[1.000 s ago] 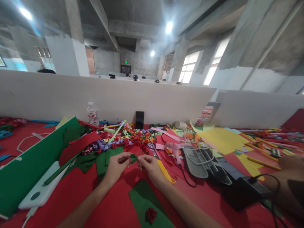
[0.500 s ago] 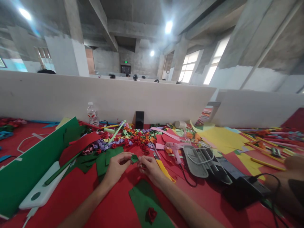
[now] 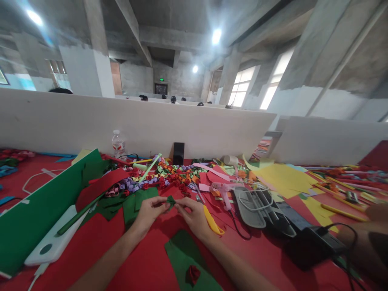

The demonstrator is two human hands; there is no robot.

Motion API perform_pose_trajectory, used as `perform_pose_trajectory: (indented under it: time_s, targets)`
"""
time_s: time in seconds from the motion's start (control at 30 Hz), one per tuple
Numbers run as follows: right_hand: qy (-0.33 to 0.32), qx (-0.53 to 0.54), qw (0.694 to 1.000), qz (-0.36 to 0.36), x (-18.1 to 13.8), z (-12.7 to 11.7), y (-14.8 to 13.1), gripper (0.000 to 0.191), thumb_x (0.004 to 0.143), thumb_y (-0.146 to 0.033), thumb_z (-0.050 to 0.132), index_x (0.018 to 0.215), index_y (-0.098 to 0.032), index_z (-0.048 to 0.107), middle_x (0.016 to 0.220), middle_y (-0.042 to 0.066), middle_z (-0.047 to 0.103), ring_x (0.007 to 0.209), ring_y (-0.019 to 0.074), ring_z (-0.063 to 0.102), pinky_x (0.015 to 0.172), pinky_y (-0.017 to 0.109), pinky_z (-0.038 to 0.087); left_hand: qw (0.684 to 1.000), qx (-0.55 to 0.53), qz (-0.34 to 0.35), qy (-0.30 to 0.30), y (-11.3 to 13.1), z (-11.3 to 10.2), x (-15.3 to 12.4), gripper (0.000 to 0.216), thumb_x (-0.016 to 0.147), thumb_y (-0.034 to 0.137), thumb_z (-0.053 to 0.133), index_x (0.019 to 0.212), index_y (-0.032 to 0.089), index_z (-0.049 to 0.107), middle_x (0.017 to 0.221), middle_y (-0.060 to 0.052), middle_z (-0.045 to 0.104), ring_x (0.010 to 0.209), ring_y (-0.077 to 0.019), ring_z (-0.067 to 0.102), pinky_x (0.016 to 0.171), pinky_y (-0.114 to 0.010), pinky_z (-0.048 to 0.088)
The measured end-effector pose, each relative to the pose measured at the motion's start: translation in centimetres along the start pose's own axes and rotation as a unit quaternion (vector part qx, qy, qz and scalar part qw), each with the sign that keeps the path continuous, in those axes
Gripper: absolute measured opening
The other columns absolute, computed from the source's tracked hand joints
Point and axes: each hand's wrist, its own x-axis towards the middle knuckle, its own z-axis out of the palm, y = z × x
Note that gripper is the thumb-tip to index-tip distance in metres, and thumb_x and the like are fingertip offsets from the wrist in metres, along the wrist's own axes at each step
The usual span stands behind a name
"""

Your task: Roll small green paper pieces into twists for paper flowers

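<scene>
Clutter from paper craft covers the red desk (image 3: 142,270). Just above its middle, the person's left hand (image 3: 150,210) and right hand (image 3: 194,214) meet fingertip to fingertip, both pinched closed on a small folded green paper piece (image 3: 170,200) held between them. Below the right wrist lies a dark green paper sheet (image 3: 178,250) bearing a small red paper rose (image 3: 193,274). Yellow-handled scissors (image 3: 213,221) rest just beside the right hand. Behind the hands runs a heap of curled red, purple and orange paper flowers (image 3: 163,178), with a clear plastic water bottle (image 3: 117,143) and an upright black phone (image 3: 178,152) against the white partition (image 3: 60,121). A flat white device (image 3: 51,242) lies well to the left, and another person's forearm (image 3: 368,242) rests at the right edge.
</scene>
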Motion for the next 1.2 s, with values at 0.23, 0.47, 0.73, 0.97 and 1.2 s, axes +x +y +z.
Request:
perform_pose_trajectory:
  time_s: [0.23, 0.47, 0.73, 0.97, 1.2]
  targets:
    - [-0.024, -0.061, 0.993, -0.095, -0.1, -0.7, 0.4, 0.023, 0.095, -0.027, 0.053, 0.107, -0.026, 0.073, 0.089, 0.007, 0.070, 0.079, 0.0185, 0.065, 0.070, 0.028, 0.052, 0.995, -0.073, -0.062, -0.007, 0.5, 0.4, -0.4, 0.047, 0.047, 0.031, 0.092, 0.086, 0.012, 0.073, 0.075, -0.006, 0.075, 0.060, -0.0132, 0.068, 0.061, -0.024, 0.055]
    - [-0.043, -0.100, 0.986, -0.126, -0.1, -1.1, 0.7, 0.026, 0.097, -0.026, 0.050, 0.112, -0.026, 0.070, 0.093, 0.007, 0.071, 0.084, 0.0196, 0.063, 0.074, 0.031, 0.051, 0.997, -0.066, -0.022, -0.034, 0.5, 0.2, -0.4, 0.039, 0.060, 0.033, 0.087, 0.093, 0.014, 0.076, 0.095, -0.010, 0.077, 0.072, -0.0140, 0.070, 0.067, -0.022, 0.057]
    - [-0.015, -0.015, 1.000, -0.014, -0.1, -0.1, -0.1, 0.020, 0.092, -0.032, 0.058, 0.097, -0.020, 0.073, 0.085, 0.006, 0.072, 0.076, 0.0175, 0.065, 0.070, 0.027, 0.050, 0.999, 0.024, 0.021, -0.003, 0.9, 0.4, -0.6, 0.045, 0.064, 0.039, 0.082, 0.100, 0.013, 0.074, 0.096, -0.012, 0.077, 0.082, -0.0215, 0.072, 0.074, -0.029, 0.058]
    - [-0.022, 0.180, 0.970, 0.160, 0.0, 1.2, 0.9, 0.036, 0.088, -0.047, 0.059, 0.077, -0.014, 0.069, 0.062, 0.002, 0.065, 0.058, 0.0139, 0.059, 0.059, 0.024, 0.045, 0.981, 0.129, 0.147, -0.010, 1.2, 0.7, -0.9, 0.013, 0.073, 0.025, 0.072, 0.082, 0.017, 0.069, 0.083, -0.005, 0.076, 0.082, -0.0207, 0.072, 0.076, -0.027, 0.057]
    - [-0.045, 0.235, 0.955, 0.172, 0.4, 0.6, 0.8, 0.045, 0.088, -0.051, 0.058, 0.061, -0.015, 0.064, 0.056, 0.001, 0.061, 0.054, 0.0124, 0.055, 0.058, 0.024, 0.042, 0.958, 0.179, 0.219, -0.042, 0.9, 0.3, -0.9, 0.009, 0.080, 0.024, 0.068, 0.085, 0.019, 0.073, 0.099, -0.007, 0.073, 0.092, -0.0206, 0.070, 0.083, -0.028, 0.056]
